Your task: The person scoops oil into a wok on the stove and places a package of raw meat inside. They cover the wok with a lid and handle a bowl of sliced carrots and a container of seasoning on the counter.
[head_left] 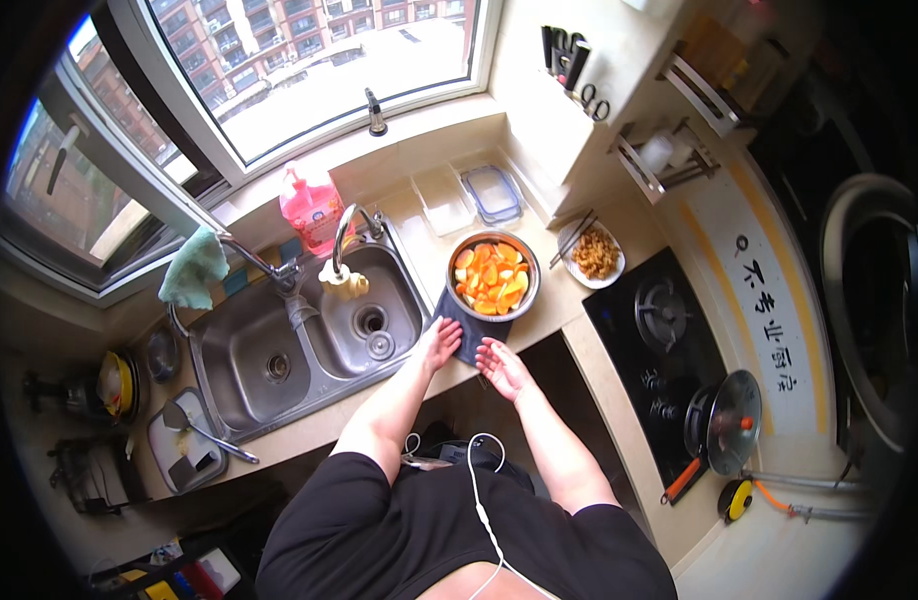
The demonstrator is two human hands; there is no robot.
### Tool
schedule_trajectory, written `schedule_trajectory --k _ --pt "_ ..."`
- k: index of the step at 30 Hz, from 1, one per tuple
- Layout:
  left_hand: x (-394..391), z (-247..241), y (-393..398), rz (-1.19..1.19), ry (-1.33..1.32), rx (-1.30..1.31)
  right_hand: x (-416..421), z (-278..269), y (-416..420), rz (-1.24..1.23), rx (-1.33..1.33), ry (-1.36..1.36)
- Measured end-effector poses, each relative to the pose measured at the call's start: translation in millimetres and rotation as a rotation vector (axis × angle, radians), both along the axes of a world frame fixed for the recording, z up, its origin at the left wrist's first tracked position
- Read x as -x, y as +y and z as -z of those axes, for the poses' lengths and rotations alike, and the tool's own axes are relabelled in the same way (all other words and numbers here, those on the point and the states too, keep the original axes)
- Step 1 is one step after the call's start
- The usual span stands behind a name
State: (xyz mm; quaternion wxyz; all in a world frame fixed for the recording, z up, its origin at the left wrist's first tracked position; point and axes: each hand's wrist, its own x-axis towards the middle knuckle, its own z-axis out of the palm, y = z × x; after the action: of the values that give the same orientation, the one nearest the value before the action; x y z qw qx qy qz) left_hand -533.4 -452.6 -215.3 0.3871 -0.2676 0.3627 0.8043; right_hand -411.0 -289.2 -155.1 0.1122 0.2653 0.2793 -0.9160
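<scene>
Both my hands are raised palm-up near the counter's front edge, with nothing in them. My left hand (441, 342) is beside the right rim of the sink, over the edge of a dark cloth (469, 337). My right hand (502, 367) has its fingers apart near the cloth's other side. Just beyond them, a steel bowl (535, 289) filled with orange and pale slices (493, 277) stands partly on the cloth. To its right, a white plate (613, 276) holds browned food (595, 253), with dark chopsticks (577, 234) resting on its rim.
A double steel sink (309, 390) with a faucet (344, 232) lies left. Behind the bowl are a clear container (440, 199) and a blue-rimmed lid (493, 193). A pink soap bottle (313, 214) stands by the window. At right are a gas hob (639, 360) and a lidded pan (733, 424).
</scene>
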Motion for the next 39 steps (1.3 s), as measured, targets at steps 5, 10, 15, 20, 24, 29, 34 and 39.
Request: schedule_trajectory --k 5,10,15,20,24,29,34,39 --pt "13.2 -5.4 -1.1 0.218 -0.05 0.072 40.8 58.2 -2.1 0.057 0.03 -0.098" --pt "21.3 -10.8 -6.3 0.215 -0.089 0.174 44.2 57.5 7.8 -0.032 -0.292 -0.271" --pt "5.2 -60.7 -5.1 0.505 0.982 0.912 24.3 22.1 10.4 -0.314 -1.59 0.066" --pt "-0.6 -37.9 -3.8 0.971 1.713 1.254 49.8 29.7 14.6 -0.655 -1.988 0.714" --pt "-3.6 -41.2 -9.5 1.141 1.745 1.295 42.2 28.8 43.2 -0.831 -2.067 0.766" --pt "-17.5 -58.4 4.3 1.185 1.597 1.492 20.7 16.7 89.4 -0.861 -2.015 0.807" --pt "-27.5 -64.5 6.6 1.135 1.518 1.575 14.3 7.1 122.1 -0.95 -1.961 0.768" --pt "-52.0 -84.4 3.0 1.087 1.168 1.691 29.3 8.7 224.5 -0.285 -1.976 0.577"
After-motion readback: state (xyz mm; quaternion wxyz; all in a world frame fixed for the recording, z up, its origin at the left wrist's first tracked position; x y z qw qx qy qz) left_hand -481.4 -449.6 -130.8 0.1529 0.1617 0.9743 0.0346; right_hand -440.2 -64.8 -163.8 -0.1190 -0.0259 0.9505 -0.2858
